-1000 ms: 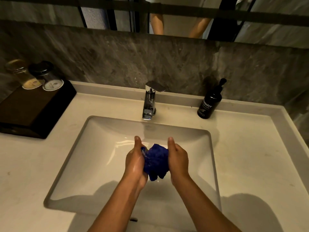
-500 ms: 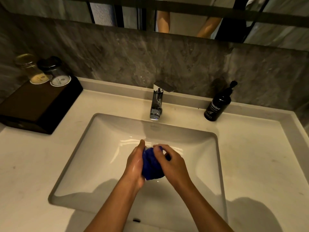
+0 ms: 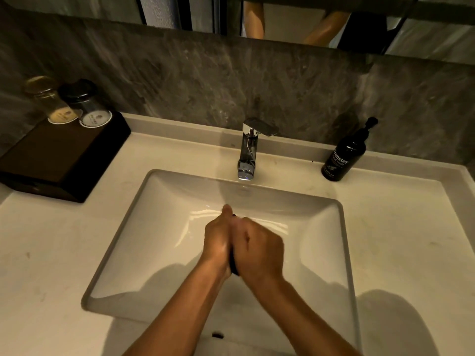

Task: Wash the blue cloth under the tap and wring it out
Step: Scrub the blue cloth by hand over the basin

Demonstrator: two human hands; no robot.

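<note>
Over the middle of the white sink (image 3: 128,240), my left hand (image 3: 217,242) and my right hand (image 3: 259,250) are pressed tightly together around the blue cloth (image 3: 233,267). Only a thin dark strip of the cloth shows between my palms; the rest is hidden inside them. The chrome tap (image 3: 248,150) stands behind the basin, its spout a little beyond my fingertips. I cannot tell whether water is running.
A black hand-wash pump bottle (image 3: 343,156) stands at the back right of the pale counter (image 3: 401,240). At the back left a dark tray (image 3: 59,160) carries two upturned glasses (image 3: 87,104). A grey stone wall and a mirror rise behind.
My hands have closed together over the cloth. It hung in plain sight between my open palms before; now it is squeezed almost out of sight.
</note>
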